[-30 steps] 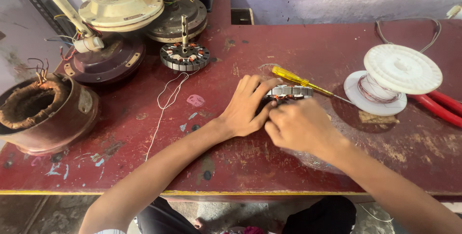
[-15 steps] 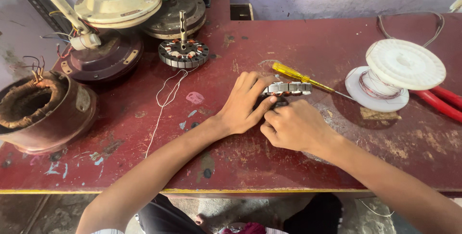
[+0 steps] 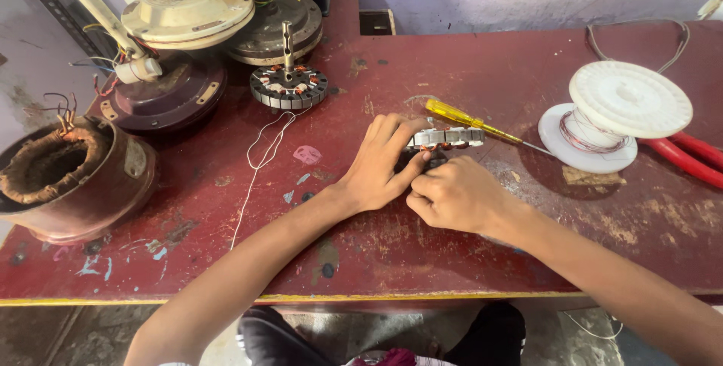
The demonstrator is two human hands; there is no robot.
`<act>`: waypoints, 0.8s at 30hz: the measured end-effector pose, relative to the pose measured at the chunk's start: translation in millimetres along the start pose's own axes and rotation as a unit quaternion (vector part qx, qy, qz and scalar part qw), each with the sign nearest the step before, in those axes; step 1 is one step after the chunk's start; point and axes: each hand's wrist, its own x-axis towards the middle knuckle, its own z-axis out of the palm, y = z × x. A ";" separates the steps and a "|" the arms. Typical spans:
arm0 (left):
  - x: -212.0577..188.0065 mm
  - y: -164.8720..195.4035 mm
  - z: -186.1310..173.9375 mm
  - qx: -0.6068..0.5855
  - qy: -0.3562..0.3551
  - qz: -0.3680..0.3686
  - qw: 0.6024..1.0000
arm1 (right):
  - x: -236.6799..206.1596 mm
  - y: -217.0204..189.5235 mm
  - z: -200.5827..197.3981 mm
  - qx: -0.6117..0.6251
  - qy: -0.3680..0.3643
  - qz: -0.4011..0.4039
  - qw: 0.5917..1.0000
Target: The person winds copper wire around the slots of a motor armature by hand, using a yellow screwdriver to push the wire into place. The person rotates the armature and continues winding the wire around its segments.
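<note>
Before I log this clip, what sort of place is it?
Probably a small fan-motor repair bench. On the worn red table stand ceiling fan housings, a wound stator and a white wire spool. Both hands, left hand and right hand, work on another stator.

room: bare table behind | blocked: spool right (screwdriver beside), motor shell left

On your maroon bench: white wire spool, red-handled pliers, yellow screwdriver, spare stator with shaft, copper-wound housing far left.
</note>
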 end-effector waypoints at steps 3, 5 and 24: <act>-0.7 0.4 0.6 -0.003 0.004 -0.004 1.000 | 0.0 1.7 2.6 0.014 -0.002 0.003 1.000; -0.8 0.7 1.2 0.000 0.015 -0.002 1.000 | -1.3 3.2 3.2 0.019 -0.003 0.005 1.000; 0.1 2.8 -3.2 -0.011 -0.005 -0.004 1.000 | -4.2 -4.5 16.3 0.055 0.042 0.043 0.997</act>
